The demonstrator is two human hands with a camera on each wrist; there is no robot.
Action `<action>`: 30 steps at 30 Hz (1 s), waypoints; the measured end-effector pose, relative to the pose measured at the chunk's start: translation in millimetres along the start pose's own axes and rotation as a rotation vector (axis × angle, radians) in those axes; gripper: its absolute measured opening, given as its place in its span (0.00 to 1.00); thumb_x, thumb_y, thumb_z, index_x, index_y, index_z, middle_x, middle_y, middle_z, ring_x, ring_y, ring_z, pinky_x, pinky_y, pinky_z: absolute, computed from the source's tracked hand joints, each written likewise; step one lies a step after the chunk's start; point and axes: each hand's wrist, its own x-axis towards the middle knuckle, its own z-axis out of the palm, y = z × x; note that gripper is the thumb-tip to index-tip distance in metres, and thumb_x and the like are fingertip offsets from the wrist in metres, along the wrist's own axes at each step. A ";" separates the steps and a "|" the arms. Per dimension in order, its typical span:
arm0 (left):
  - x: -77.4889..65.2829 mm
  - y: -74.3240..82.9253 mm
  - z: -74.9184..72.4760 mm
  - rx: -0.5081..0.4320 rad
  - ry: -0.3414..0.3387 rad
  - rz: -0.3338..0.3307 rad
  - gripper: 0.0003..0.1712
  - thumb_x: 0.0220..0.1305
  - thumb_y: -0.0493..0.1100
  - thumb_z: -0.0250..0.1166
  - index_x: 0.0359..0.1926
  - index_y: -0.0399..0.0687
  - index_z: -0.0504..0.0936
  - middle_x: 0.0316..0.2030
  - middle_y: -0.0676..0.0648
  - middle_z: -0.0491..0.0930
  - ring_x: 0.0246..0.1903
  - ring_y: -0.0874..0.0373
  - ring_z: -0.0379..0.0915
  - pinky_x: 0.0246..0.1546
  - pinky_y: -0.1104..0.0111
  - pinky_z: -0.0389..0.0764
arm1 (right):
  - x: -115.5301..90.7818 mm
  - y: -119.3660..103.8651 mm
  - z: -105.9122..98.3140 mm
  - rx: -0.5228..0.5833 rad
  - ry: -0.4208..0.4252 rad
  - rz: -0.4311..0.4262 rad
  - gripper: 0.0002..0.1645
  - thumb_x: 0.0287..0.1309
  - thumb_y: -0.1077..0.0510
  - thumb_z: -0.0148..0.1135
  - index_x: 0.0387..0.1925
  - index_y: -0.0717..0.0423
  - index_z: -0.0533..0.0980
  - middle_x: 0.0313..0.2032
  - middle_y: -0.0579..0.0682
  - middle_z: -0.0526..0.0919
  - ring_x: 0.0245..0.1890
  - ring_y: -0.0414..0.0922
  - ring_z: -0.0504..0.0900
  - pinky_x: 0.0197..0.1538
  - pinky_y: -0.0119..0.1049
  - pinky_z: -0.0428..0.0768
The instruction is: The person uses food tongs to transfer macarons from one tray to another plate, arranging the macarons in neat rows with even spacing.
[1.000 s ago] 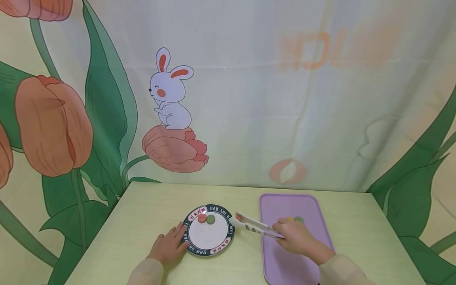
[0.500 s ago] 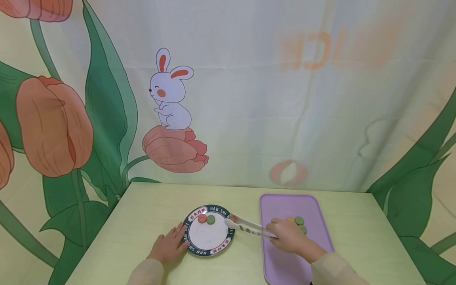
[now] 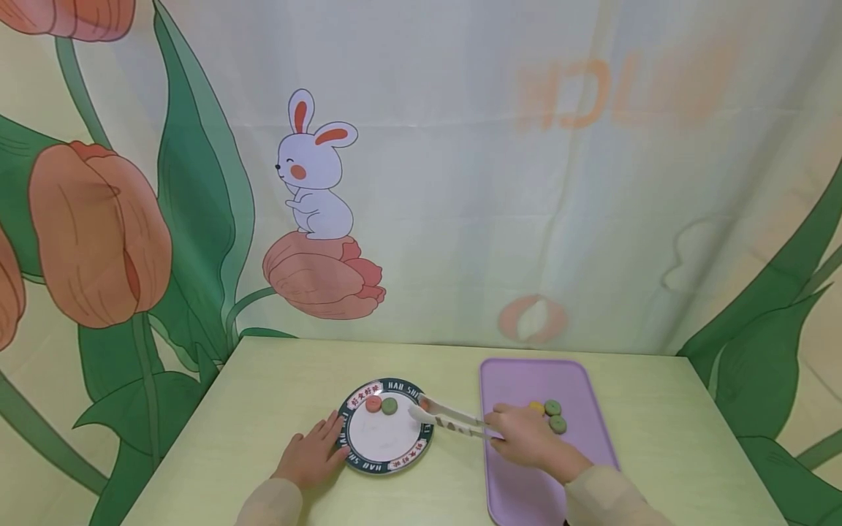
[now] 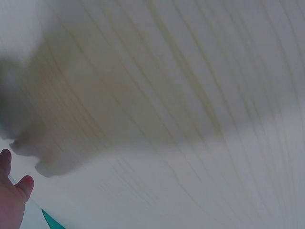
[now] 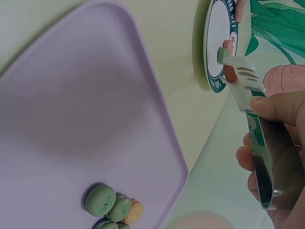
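Observation:
My right hand (image 3: 522,436) grips tongs (image 5: 267,138) with metal arms and white slotted tips. Between the tips sits a reddish-brown macaron (image 5: 230,73), held over the right part of the plate's rim. The round plate (image 3: 384,438) is white with a dark green lettered rim. A pink macaron (image 3: 373,404) and a green macaron (image 3: 389,405) lie side by side near its far edge. My left hand (image 3: 309,451) lies on the table with its fingers extended, touching the plate's left rim. Only its fingertips and part of the hand show in the left wrist view.
A purple tray (image 3: 526,376) lies right of the plate, under my right forearm. Several green macarons (image 5: 100,200) and a yellow-orange macaron (image 5: 135,212) sit on it. A printed cloth (image 3: 447,219) with tulips and a rabbit hangs behind the table (image 3: 283,380).
My right hand has moved left, bringing the tongs and macaron from beside the plate to over its right rim. More green macarons show on the tray. The left hand stays still.

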 end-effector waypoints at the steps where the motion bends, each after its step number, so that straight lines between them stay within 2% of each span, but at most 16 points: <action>1: 0.0 0.0 -0.1 0.001 0.000 0.000 0.38 0.61 0.64 0.42 0.65 0.48 0.56 0.66 0.47 0.53 0.63 0.45 0.54 0.57 0.43 0.58 | 0.9 -0.7 0.7 0.004 0.003 0.000 0.09 0.39 0.59 0.64 0.29 0.53 0.78 0.23 0.41 0.73 0.17 0.35 0.65 0.15 0.25 0.61; 8: -0.4 0.5 -1.0 -0.013 -0.013 -0.003 0.38 0.61 0.64 0.43 0.65 0.48 0.56 0.66 0.47 0.53 0.63 0.45 0.54 0.57 0.42 0.58 | 6.4 -4.5 5.3 -0.001 0.019 -0.003 0.06 0.38 0.61 0.63 0.25 0.53 0.75 0.21 0.42 0.72 0.16 0.35 0.64 0.15 0.25 0.60; 15: -0.1 0.7 -1.0 -0.007 -0.018 -0.012 0.38 0.61 0.65 0.42 0.65 0.48 0.56 0.67 0.47 0.53 0.63 0.45 0.54 0.57 0.42 0.58 | 10.6 -6.5 6.4 0.025 -0.018 0.035 0.06 0.40 0.60 0.62 0.26 0.53 0.75 0.22 0.41 0.72 0.16 0.35 0.65 0.16 0.26 0.61; 30: -0.7 0.5 -1.0 -0.014 -0.021 -0.013 0.38 0.61 0.65 0.42 0.65 0.48 0.56 0.67 0.47 0.52 0.63 0.45 0.53 0.57 0.42 0.56 | 21.9 -8.3 13.4 0.053 -0.055 0.046 0.05 0.40 0.61 0.60 0.25 0.53 0.75 0.22 0.41 0.71 0.17 0.35 0.63 0.17 0.26 0.61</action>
